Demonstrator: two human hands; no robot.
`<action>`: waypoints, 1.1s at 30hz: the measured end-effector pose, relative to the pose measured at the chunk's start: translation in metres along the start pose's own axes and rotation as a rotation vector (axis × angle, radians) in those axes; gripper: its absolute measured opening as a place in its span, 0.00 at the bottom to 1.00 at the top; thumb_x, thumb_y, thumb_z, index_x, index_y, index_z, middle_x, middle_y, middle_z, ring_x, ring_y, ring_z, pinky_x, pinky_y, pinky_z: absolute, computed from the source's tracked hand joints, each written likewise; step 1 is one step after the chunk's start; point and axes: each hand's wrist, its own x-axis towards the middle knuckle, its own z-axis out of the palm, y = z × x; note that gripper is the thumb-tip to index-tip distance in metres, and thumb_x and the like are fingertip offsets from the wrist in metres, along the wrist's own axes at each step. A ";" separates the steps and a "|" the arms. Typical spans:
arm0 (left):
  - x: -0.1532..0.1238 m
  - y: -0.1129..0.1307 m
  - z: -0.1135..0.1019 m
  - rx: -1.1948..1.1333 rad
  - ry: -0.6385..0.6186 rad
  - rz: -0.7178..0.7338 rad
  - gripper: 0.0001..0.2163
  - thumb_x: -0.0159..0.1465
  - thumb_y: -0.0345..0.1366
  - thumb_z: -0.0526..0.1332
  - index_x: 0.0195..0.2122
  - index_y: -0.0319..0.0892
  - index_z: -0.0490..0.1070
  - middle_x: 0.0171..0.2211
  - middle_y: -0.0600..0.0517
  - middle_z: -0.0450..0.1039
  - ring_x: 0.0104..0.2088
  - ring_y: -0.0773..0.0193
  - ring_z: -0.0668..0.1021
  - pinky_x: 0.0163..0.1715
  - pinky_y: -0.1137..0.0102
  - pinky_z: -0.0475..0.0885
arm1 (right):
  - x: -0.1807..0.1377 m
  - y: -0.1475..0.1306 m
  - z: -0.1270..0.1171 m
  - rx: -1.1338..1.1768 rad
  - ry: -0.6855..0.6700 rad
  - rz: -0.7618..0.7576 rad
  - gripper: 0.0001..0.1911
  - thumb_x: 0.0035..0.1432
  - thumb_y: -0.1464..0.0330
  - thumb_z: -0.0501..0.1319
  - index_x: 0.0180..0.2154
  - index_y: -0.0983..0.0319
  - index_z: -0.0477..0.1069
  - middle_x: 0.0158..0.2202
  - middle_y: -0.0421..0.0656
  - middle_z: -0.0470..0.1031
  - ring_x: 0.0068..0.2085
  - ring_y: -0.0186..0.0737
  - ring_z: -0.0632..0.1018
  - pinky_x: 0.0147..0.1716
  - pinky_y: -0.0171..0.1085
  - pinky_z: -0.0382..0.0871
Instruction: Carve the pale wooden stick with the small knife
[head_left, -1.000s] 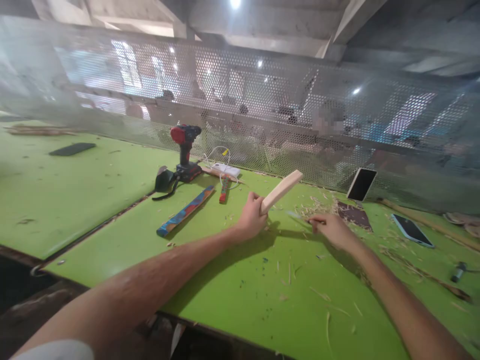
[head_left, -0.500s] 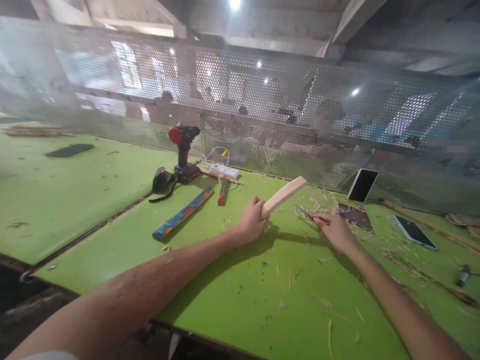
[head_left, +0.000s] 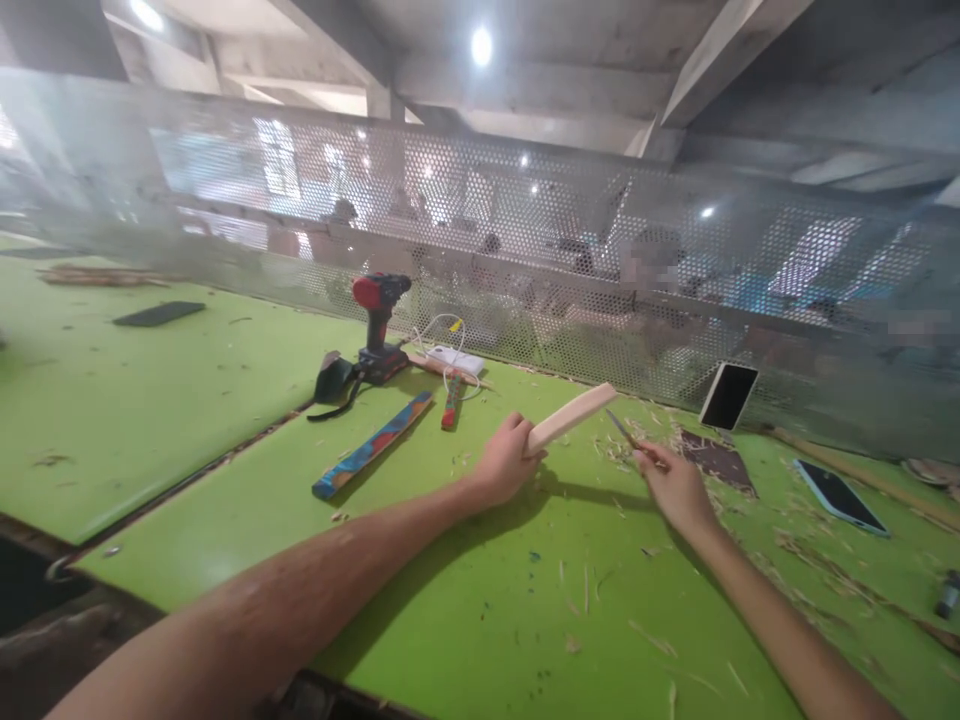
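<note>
My left hand point(head_left: 508, 462) is closed round the near end of a pale strip of wood point(head_left: 571, 418), which slants up and away to the right above the table. In my right hand point(head_left: 677, 490) is a slim knife point(head_left: 621, 428), pinched by its handle with the blade pointing up and left. The blade's tip is close to the far end of the wood but appears apart from it. Curled wood shavings point(head_left: 652, 430) lie behind and beside the knife. Left of my left hand rests a painted blue and red strip point(head_left: 373, 446).
A red and black cordless drill point(head_left: 380, 325) stands at the back, near a white power bank point(head_left: 456, 360) with a cable and a small painted piece point(head_left: 451, 403). Two phones, one propped up point(head_left: 727, 396) and one lying flat point(head_left: 840, 497), are at the right. Behind runs a perforated metal screen point(head_left: 480, 250).
My view has tilted up slightly. The knife in my right hand has turned upward, its tip now nearer the wood's far end. My left hand keeps its hold on the wood.
</note>
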 end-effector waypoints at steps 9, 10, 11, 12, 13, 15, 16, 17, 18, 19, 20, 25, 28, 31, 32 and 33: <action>0.004 -0.006 0.006 -0.080 0.026 -0.045 0.13 0.65 0.35 0.69 0.33 0.48 0.63 0.40 0.50 0.68 0.40 0.55 0.73 0.47 0.61 0.75 | 0.033 -0.022 0.010 0.155 -0.028 0.094 0.27 0.50 0.43 0.67 0.38 0.59 0.80 0.22 0.40 0.73 0.19 0.39 0.66 0.18 0.38 0.59; 0.004 -0.007 0.007 -0.076 0.022 -0.053 0.13 0.65 0.35 0.70 0.33 0.48 0.64 0.40 0.50 0.68 0.41 0.55 0.73 0.46 0.61 0.75 | 0.036 -0.025 0.012 0.173 -0.015 0.093 0.27 0.49 0.43 0.66 0.37 0.59 0.79 0.21 0.40 0.73 0.18 0.38 0.66 0.18 0.38 0.58; 0.004 -0.007 0.007 -0.072 0.017 -0.059 0.12 0.65 0.35 0.70 0.33 0.47 0.64 0.40 0.50 0.69 0.41 0.55 0.73 0.46 0.61 0.74 | 0.038 -0.026 0.015 0.199 -0.004 0.094 0.27 0.49 0.42 0.66 0.37 0.58 0.79 0.21 0.40 0.73 0.18 0.38 0.65 0.18 0.38 0.57; 0.004 -0.007 0.008 -0.071 0.009 -0.065 0.12 0.65 0.35 0.70 0.34 0.47 0.64 0.41 0.49 0.69 0.41 0.55 0.73 0.46 0.61 0.74 | 0.039 -0.026 0.017 0.225 0.002 0.096 0.28 0.49 0.42 0.65 0.37 0.58 0.79 0.21 0.40 0.72 0.18 0.38 0.65 0.18 0.38 0.57; 0.004 -0.007 0.008 -0.073 0.004 -0.069 0.12 0.65 0.35 0.70 0.34 0.47 0.65 0.40 0.49 0.69 0.41 0.55 0.74 0.46 0.61 0.74 | 0.038 -0.024 0.021 0.246 0.006 0.100 0.28 0.49 0.41 0.65 0.37 0.58 0.79 0.21 0.40 0.72 0.18 0.38 0.65 0.18 0.38 0.57; 0.004 -0.007 0.009 -0.076 -0.009 -0.072 0.12 0.64 0.35 0.71 0.34 0.47 0.65 0.40 0.50 0.70 0.41 0.55 0.74 0.45 0.61 0.73 | 0.033 -0.019 0.027 0.244 0.002 0.101 0.27 0.52 0.41 0.64 0.37 0.58 0.79 0.21 0.40 0.71 0.19 0.40 0.67 0.18 0.39 0.58; 0.004 -0.007 0.009 -0.075 -0.013 -0.072 0.12 0.64 0.34 0.71 0.34 0.47 0.65 0.40 0.50 0.70 0.41 0.55 0.74 0.45 0.62 0.73 | 0.031 -0.016 0.030 0.221 0.000 0.095 0.26 0.53 0.42 0.63 0.37 0.57 0.79 0.21 0.40 0.71 0.20 0.42 0.68 0.19 0.39 0.59; 0.004 -0.006 0.009 -0.070 -0.017 -0.072 0.13 0.64 0.33 0.71 0.34 0.47 0.65 0.40 0.50 0.70 0.41 0.56 0.74 0.44 0.62 0.72 | 0.028 -0.012 0.032 0.192 0.002 0.083 0.25 0.54 0.43 0.63 0.36 0.57 0.79 0.21 0.41 0.72 0.21 0.44 0.71 0.20 0.40 0.61; 0.003 -0.006 0.009 -0.065 -0.022 -0.075 0.13 0.64 0.33 0.71 0.34 0.46 0.65 0.39 0.50 0.70 0.41 0.56 0.74 0.44 0.63 0.72 | 0.025 -0.010 0.034 0.167 0.009 0.067 0.23 0.55 0.44 0.63 0.35 0.56 0.79 0.22 0.43 0.74 0.23 0.47 0.73 0.21 0.41 0.64; 0.003 -0.006 0.008 -0.062 -0.033 -0.083 0.13 0.65 0.32 0.71 0.34 0.46 0.64 0.38 0.51 0.71 0.40 0.56 0.74 0.42 0.63 0.71 | 0.022 -0.008 0.036 0.148 0.015 0.047 0.21 0.55 0.45 0.63 0.34 0.56 0.79 0.23 0.44 0.76 0.25 0.49 0.75 0.23 0.42 0.67; 0.003 -0.005 0.008 -0.060 -0.048 -0.098 0.13 0.65 0.32 0.70 0.34 0.46 0.64 0.37 0.52 0.71 0.39 0.57 0.73 0.41 0.64 0.70 | 0.020 -0.008 0.036 0.137 0.018 0.025 0.20 0.56 0.47 0.62 0.33 0.55 0.78 0.25 0.45 0.78 0.28 0.51 0.77 0.26 0.44 0.69; 0.000 -0.006 0.008 -0.086 -0.122 -0.133 0.12 0.67 0.34 0.70 0.35 0.46 0.64 0.32 0.55 0.71 0.33 0.61 0.72 0.34 0.68 0.65 | 0.016 -0.016 0.037 0.152 0.002 -0.019 0.17 0.57 0.49 0.62 0.33 0.54 0.77 0.25 0.44 0.78 0.30 0.53 0.79 0.30 0.45 0.71; -0.001 -0.009 0.009 -0.089 -0.145 -0.097 0.12 0.67 0.37 0.70 0.36 0.46 0.65 0.32 0.55 0.71 0.32 0.61 0.73 0.32 0.68 0.65 | 0.016 -0.027 0.035 0.226 0.036 0.012 0.15 0.56 0.51 0.64 0.31 0.55 0.77 0.24 0.44 0.76 0.28 0.50 0.77 0.27 0.42 0.69; -0.003 -0.014 0.010 -0.079 -0.158 -0.057 0.11 0.67 0.40 0.70 0.37 0.46 0.67 0.31 0.55 0.72 0.31 0.61 0.73 0.32 0.68 0.65 | 0.012 -0.046 0.029 0.433 0.012 0.117 0.15 0.54 0.51 0.68 0.30 0.56 0.75 0.21 0.40 0.70 0.22 0.41 0.68 0.21 0.38 0.61; -0.004 -0.014 0.011 -0.080 -0.168 -0.048 0.10 0.68 0.40 0.69 0.38 0.45 0.68 0.31 0.54 0.73 0.31 0.61 0.74 0.32 0.68 0.66 | 0.009 -0.054 0.027 0.529 -0.028 0.160 0.16 0.54 0.51 0.70 0.31 0.56 0.75 0.20 0.38 0.68 0.20 0.37 0.65 0.20 0.36 0.58; -0.005 -0.015 0.011 -0.076 -0.180 -0.044 0.09 0.68 0.40 0.68 0.39 0.44 0.69 0.31 0.54 0.74 0.31 0.61 0.74 0.32 0.69 0.66 | 0.005 -0.062 0.024 0.628 -0.079 0.197 0.17 0.53 0.51 0.72 0.31 0.57 0.75 0.20 0.36 0.66 0.19 0.35 0.62 0.19 0.35 0.57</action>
